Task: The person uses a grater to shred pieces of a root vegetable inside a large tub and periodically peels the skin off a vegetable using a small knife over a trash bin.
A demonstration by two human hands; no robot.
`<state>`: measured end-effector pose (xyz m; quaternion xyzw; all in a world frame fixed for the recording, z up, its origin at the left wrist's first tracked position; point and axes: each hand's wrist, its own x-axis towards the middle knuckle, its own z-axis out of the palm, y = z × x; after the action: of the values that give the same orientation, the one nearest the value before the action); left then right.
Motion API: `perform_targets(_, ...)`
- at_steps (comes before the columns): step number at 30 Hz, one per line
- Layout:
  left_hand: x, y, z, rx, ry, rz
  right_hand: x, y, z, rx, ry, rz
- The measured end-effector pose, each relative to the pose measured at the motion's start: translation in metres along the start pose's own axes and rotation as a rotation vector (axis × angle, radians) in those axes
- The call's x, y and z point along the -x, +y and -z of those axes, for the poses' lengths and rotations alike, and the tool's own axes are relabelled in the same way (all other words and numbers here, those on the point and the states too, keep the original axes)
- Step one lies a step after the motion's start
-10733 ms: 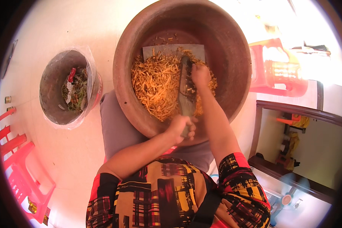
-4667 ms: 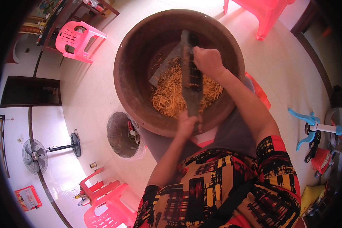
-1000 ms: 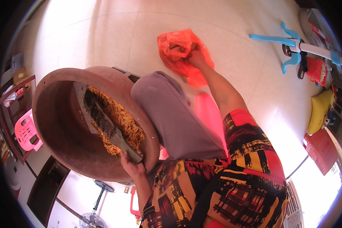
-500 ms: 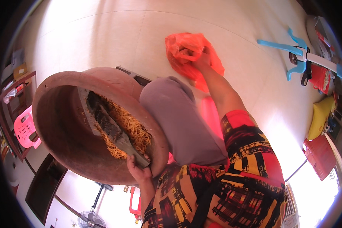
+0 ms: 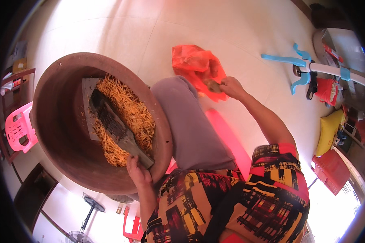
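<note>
My left hand is closed on the lower end of a grey grater board, which lies slanted inside a large brown clay tub at my left. Orange shreds are heaped around the grater, and a flat grey sheet lies beneath. My right hand, at the edge of a crumpled orange plastic bag beyond my knee, is closed on a brownish lump that I cannot make out clearly.
A pink chair stands at the far left, with a fan on the lower left. At the right are a white pole with blue feet, a yellow cushion and a red bin. My grey-clad leg adjoins the tub.
Ten seconds ago both hands gripped the grater over the tub. Half a second ago my right hand was inside the orange bag; now it has come out rightward with the brownish lump.
</note>
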<state>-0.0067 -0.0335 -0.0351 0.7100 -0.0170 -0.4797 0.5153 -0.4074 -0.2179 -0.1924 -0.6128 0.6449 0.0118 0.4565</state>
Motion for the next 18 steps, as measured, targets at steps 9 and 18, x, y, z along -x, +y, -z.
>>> perform_targets(9,0.029,0.004,0.002,-0.144,0.120,-0.455,0.121,-0.089,0.100,-0.168,0.130,0.281)
perform_targets(18,0.034,0.023,0.000,0.143,-0.391,-0.453,0.150,-0.249,0.081,-0.142,0.046,1.030)
